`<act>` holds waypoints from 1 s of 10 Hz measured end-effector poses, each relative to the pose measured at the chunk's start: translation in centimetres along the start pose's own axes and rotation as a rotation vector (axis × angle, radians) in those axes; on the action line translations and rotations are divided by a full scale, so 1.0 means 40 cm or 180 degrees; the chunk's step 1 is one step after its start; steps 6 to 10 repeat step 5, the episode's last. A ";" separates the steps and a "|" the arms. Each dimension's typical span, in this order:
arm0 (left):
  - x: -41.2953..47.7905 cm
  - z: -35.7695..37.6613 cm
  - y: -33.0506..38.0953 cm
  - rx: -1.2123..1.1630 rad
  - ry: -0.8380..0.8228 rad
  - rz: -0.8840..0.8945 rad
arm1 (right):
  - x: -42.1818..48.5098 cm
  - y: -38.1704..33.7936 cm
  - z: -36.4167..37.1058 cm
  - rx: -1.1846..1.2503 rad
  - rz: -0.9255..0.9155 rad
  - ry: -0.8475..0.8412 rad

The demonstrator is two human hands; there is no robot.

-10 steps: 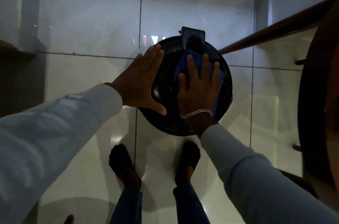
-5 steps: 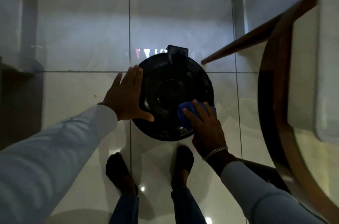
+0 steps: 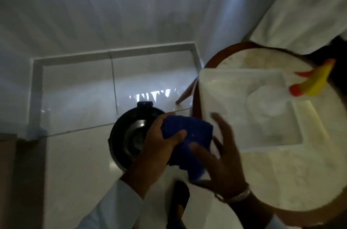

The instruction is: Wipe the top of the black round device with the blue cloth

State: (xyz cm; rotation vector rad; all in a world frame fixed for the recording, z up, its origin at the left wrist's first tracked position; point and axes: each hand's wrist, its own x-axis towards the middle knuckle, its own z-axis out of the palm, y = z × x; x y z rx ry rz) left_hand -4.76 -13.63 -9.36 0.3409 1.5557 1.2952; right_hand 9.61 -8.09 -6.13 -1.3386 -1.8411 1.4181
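Observation:
The black round device (image 3: pixel 127 135) lies on the white tiled floor below me, its right part hidden by my hands. The blue cloth (image 3: pixel 189 142) is bunched up in the air above and to the right of the device, clear of its top. My left hand (image 3: pixel 159 142) grips the cloth's left side with the thumb over it. My right hand (image 3: pixel 219 155) holds the cloth from the right and underneath, fingers spread and blurred.
A round wooden-rimmed table (image 3: pixel 281 172) with a pale top fills the right side. On it sits a white square tray (image 3: pixel 221 86) and a yellow and orange spray nozzle (image 3: pixel 315 82). White curtain hangs at the back. My foot (image 3: pixel 180 198) stands below the hands.
Both hands have left the device and risen with the cloth between them. The left hand now grips the cloth too. The view has lifted and swung right toward the table.

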 end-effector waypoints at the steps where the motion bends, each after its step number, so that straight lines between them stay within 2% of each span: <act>1: 0.027 0.135 0.071 -0.0298 -0.0451 -0.0060 | 0.066 0.001 -0.138 0.0811 0.1004 0.0405; 2: 0.084 0.276 0.105 0.0602 0.0120 -0.0032 | 0.147 0.055 -0.196 0.0140 0.1017 0.0654; 3: 0.099 0.349 0.106 0.1444 0.0415 0.0191 | 0.208 0.123 -0.197 -0.0730 0.0761 0.0930; 4: 0.085 0.355 0.121 0.1861 0.0274 0.0379 | 0.258 0.139 -0.202 -0.1051 0.0869 0.0666; 5: 0.044 0.299 0.159 0.1804 0.0433 0.0605 | 0.237 0.112 -0.206 -0.1744 0.0791 0.0268; 10: 0.044 0.299 0.159 0.1804 0.0433 0.0605 | 0.237 0.112 -0.206 -0.1744 0.0791 0.0268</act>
